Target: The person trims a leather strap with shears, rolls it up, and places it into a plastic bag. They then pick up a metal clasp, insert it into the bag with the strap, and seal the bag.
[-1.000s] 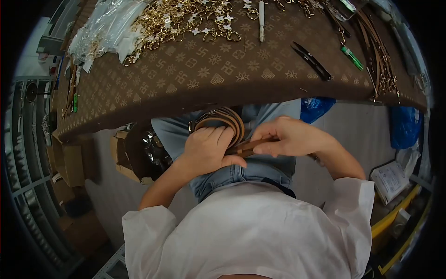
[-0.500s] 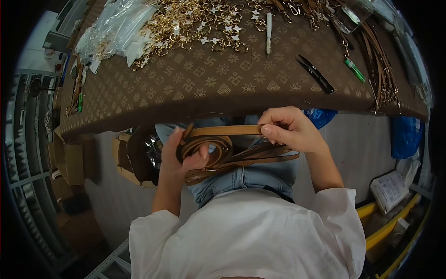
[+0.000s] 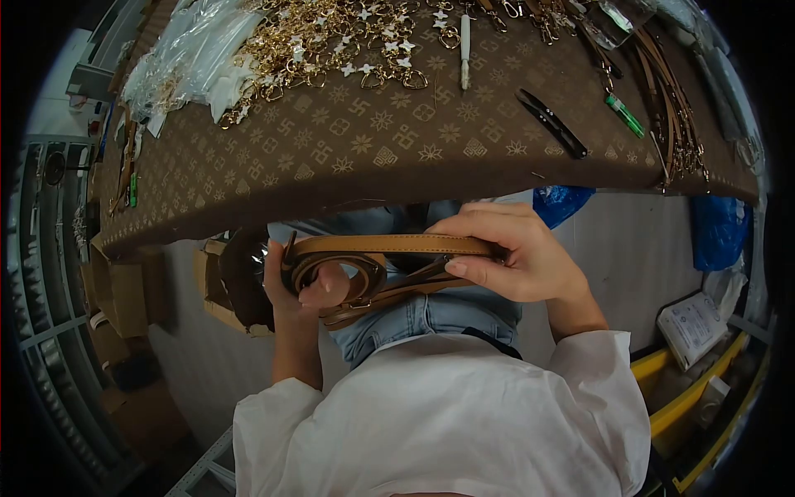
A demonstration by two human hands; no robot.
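A tan leather strap (image 3: pixel 385 243) with stitched edges is partly wound into a loose coil over my lap. My left hand (image 3: pixel 287 300) grips the coiled end, its fingertips inside the loops and its thumb side around the outside. From the coil a straight length runs across to my right hand (image 3: pixel 526 253), which has it between thumb and fingers, the thumb below and apart from the fingers. Under the coil, more brown straps lie across my thighs; a small metal buckle shows among them. My right hand partly hides the strap's far end.
On the brown patterned tablecloth (image 3: pixel 273 178) are a heap of gold clasps (image 3: pixel 306 50), plastic bags (image 3: pixel 186 62), a white-handled tool (image 3: pixel 465 50), black thread snips (image 3: pixel 553 124), a green-labelled tube (image 3: pixel 624 115) and hanging straps (image 3: pixel 667 99). Cardboard boxes (image 3: pixel 137 290) and a yellow bin (image 3: pixel 696 398) flank me.
The coil and my left hand have shifted left in view. My right hand has turned, with its fingers now further over the strap. The view has moved slightly.
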